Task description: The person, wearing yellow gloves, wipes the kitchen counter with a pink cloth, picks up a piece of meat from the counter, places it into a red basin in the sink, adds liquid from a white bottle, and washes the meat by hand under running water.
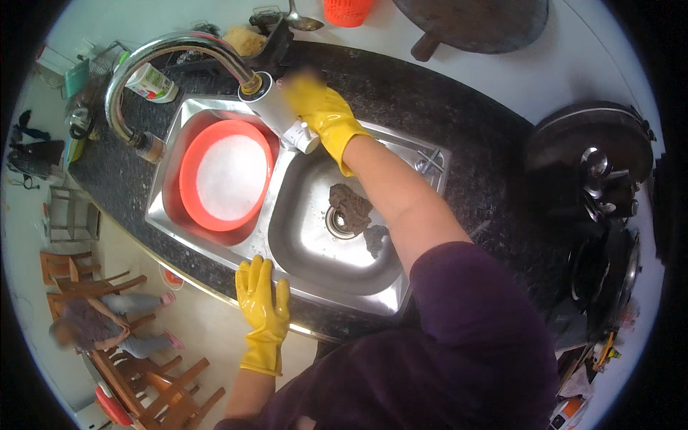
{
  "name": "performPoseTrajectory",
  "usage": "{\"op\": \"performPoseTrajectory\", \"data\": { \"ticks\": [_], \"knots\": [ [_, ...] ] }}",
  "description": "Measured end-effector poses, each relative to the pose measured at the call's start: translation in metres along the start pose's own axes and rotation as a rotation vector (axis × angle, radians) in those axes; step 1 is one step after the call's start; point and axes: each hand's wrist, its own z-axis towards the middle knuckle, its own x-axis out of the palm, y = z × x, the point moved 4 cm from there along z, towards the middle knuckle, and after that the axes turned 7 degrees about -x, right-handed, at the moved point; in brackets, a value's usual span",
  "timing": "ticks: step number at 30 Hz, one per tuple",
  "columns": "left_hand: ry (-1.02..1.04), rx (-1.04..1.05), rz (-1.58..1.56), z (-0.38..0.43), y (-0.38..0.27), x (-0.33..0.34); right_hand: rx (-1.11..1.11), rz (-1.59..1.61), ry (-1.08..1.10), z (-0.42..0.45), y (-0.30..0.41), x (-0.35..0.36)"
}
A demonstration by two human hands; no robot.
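Both hands wear yellow rubber gloves. My right hand [322,110] reaches across the sink to the white body of the faucet [269,107]; its fingertips are blurred, so its hold is unclear. My left hand [262,301] rests with fingers spread on the front rim of the stainless steel double sink [333,298], holding nothing. A red plastic basin [185,185] with whitish, sudsy contents stands in the left bowl. In the right bowl, a crumpled brown cloth [349,207] lies partly over the drain, with a dark grey scrap [375,240] beside it.
A white bottle [152,83] stands behind the left bowl. At the back, a yellow sponge [244,41] lies in a dark rack. Cookware, including a large dark pan [586,134], is at right. Across the room, a person [102,325] sits among wooden chairs.
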Motion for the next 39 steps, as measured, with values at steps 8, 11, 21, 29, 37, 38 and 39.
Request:
{"op": "performPoseTrajectory", "data": {
  "ticks": [8,11,21,29,37,38,39],
  "knots": [
    [-0.006,-0.004,-0.018,-0.009,0.007,-0.006,-0.223,-0.338,-0.262,-0.12,-0.036,-0.018],
    [-0.006,0.022,-0.029,-0.009,0.012,-0.005,0.142,-0.392,-0.072,-0.153,-0.053,-0.028],
    [0.049,0.293,-0.129,-0.006,0.016,-0.01,0.488,-0.445,-0.096,-0.226,-0.14,0.005],
    [-0.046,0.322,-0.017,0.062,0.159,-0.046,0.379,-0.819,0.428,-0.155,-0.052,-0.004],
    [-0.01,0.3,0.027,0.078,0.166,-0.051,0.668,-0.7,-0.007,-0.189,0.004,-0.023],
    [0.009,0.304,0.025,0.079,0.163,-0.053,0.684,-0.712,-0.079,-0.21,-0.016,-0.01],
    [0.019,0.295,0.033,0.081,0.164,-0.053,0.692,-0.718,-0.153,-0.228,-0.033,0.004]
  ]
}}
